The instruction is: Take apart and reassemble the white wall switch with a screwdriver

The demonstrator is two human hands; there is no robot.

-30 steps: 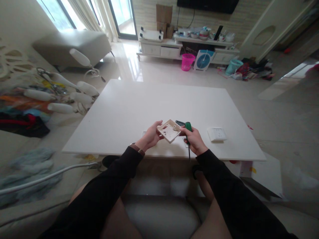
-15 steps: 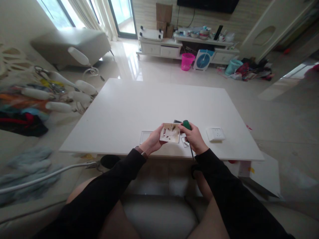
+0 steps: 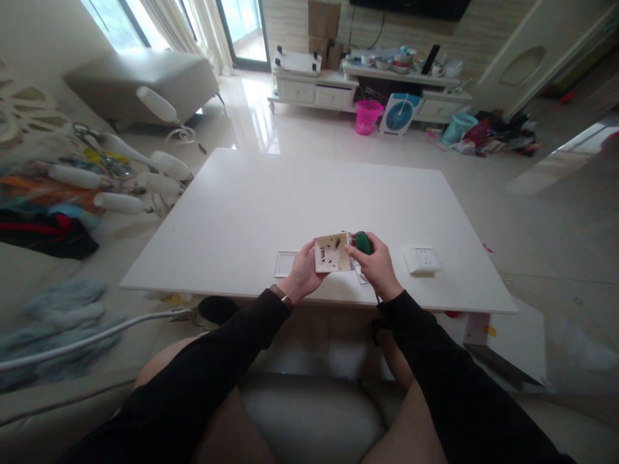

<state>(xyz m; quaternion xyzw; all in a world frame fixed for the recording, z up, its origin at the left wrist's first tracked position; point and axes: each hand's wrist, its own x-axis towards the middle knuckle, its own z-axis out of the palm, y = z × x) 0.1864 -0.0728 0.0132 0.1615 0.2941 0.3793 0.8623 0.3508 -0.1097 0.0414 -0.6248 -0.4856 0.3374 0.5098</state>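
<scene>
Square pale box (image 3: 333, 252), held over white table (image 3: 271, 200)

Television (image 3: 416, 8): any marking was too small to read. Socket plate (image 3: 423, 260): lay right of the hands. Thin frame (image 3: 285, 265): lay beside the left hand (image 3: 304, 270), which gripped the box's left side. Right hand (image 3: 380, 267): fingers curled around green-handled screwdriver (image 3: 363, 243), thumb at box's edge. Box, cornerwise one second earlier, sat squarer.

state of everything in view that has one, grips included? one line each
left grip, closed on the box
right grip, closed on the screwdriver, thumb at the box
box, held, open side facing the wearer
screwdriver, held, green handle up
socket unit, lying on the table, face up
fan, standing, on/off unclear
pink basket, standing upright
</scene>
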